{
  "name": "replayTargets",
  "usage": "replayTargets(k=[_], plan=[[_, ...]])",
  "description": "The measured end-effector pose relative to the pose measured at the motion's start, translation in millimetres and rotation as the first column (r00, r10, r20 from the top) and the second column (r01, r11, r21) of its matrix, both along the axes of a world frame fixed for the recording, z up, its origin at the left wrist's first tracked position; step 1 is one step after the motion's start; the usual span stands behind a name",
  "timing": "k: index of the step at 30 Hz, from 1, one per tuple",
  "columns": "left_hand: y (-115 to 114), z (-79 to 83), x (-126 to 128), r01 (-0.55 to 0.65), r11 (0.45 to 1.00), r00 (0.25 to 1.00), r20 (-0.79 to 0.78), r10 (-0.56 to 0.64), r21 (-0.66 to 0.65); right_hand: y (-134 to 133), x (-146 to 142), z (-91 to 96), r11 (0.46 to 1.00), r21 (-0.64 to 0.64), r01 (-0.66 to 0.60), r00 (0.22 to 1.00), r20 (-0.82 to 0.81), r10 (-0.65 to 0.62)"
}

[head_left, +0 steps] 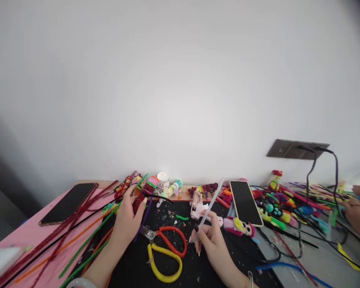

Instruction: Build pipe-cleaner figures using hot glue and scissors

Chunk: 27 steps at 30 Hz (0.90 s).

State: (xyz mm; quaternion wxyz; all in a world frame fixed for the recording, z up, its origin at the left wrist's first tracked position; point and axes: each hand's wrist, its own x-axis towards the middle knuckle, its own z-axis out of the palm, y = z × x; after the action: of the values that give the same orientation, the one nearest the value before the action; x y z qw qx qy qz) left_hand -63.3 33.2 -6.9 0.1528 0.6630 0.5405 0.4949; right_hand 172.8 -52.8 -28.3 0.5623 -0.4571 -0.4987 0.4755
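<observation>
My left hand (129, 218) is closed round a dark red bundle of tinsel pipe cleaner (138, 203), partly hidden by the fingers. Black, green and purple pipe cleaners stick out around it; I cannot tell which belong to it. In my right hand (208, 236) is a translucent white glue stick (211, 208), pinched and slanting up to the right. Just behind that hand lies a pale pink glue gun (198, 210). Between my hands, scissors with one red and one yellow handle (166, 254) rest on the black mat (195, 276).
Long pipe cleaners (60, 244) cross the pink surface at left, beside a dark phone (69, 203). A white-framed phone (246, 202), pipe-cleaner figures (243, 227) and a paper cup (163, 180) stand or lie behind. Cables run from a wall socket (297, 149). Another person's hand (358, 216) is at far right.
</observation>
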Motion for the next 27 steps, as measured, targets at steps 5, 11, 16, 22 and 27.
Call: replayTargets(k=[5,11,16,22,27], plan=[[0,-1.3,0,0.003,1.000,1.000,-0.004,-0.003,0.023,2,1,0.3,1.000,-0.015,-0.013,1.000,0.025,0.014],[0,-2.1,-5,-0.004,0.998,1.000,-0.011,0.005,0.055,3,-3,4.1,1.000,-0.023,0.000,1.000,0.024,0.001],[-3,2.9,-4,0.005,0.999,1.000,-0.004,-0.004,0.052,5,-5,4.8,1.000,0.017,0.008,1.000,0.003,-0.008],[-9,5.8,-1,0.016,0.998,1.000,-0.019,-0.015,0.059,5,-5,5.9,1.000,0.026,-0.006,1.000,-0.012,0.007],[-9,5.6,-1,0.041,0.998,0.999,-0.021,-0.040,0.052,4,-5,5.0,1.000,0.018,0.015,1.000,-0.011,-0.015]])
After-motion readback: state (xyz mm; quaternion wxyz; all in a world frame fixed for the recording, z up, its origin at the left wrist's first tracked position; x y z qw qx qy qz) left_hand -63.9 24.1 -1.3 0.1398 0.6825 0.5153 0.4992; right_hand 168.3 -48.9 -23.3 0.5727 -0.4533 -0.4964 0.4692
